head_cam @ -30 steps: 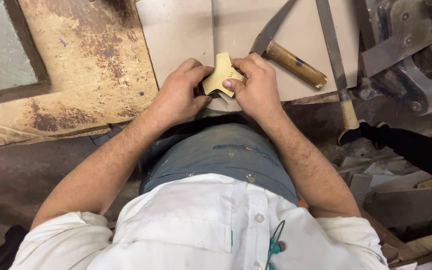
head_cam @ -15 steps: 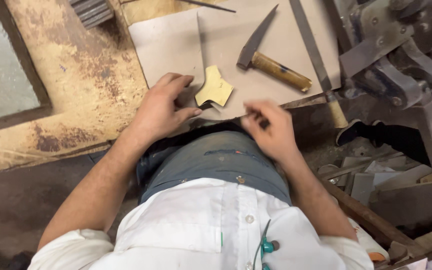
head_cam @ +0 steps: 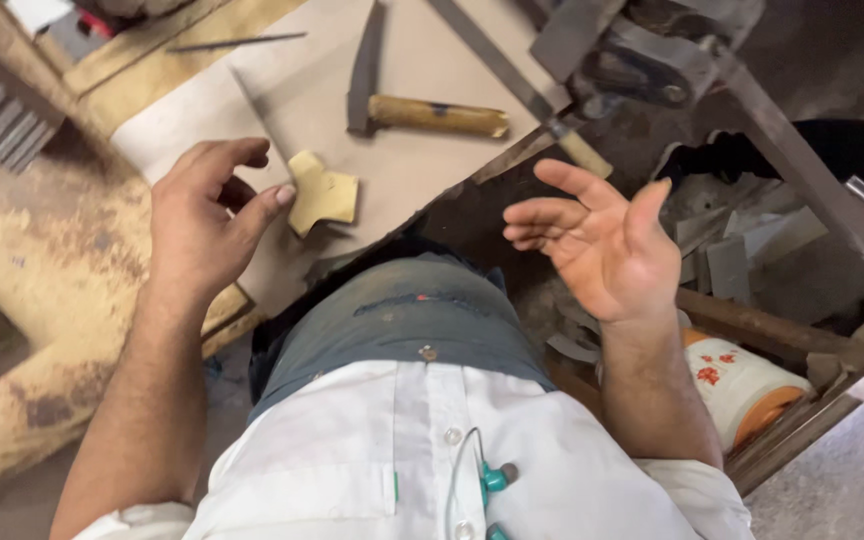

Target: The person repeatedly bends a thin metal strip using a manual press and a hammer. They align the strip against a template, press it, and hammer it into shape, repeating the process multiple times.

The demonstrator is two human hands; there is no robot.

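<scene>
A small pale yellow cut-out piece (head_cam: 322,194) lies on a beige board (head_cam: 282,90) on the workbench. My left hand (head_cam: 202,220) hovers just left of it, fingers spread, thumb almost touching its edge, holding nothing. Off the bench edge to the right, my right hand (head_cam: 602,245) is lifted palm up with its fingers apart and empty. A hammer with a wooden handle (head_cam: 422,115) lies on the board beyond the piece.
A long metal strip (head_cam: 507,75) runs diagonally toward a dark metal machine (head_cam: 642,50) at the top right. Scrap pieces (head_cam: 742,250) lie below on the right. A white and orange floral container (head_cam: 742,385) sits by my right forearm. A worn wooden frame (head_cam: 42,270) lies left.
Both hands have let go of the yellow piece, which now lies on the board. My right hand has swung away to the right and turned palm up. The view has shifted.
</scene>
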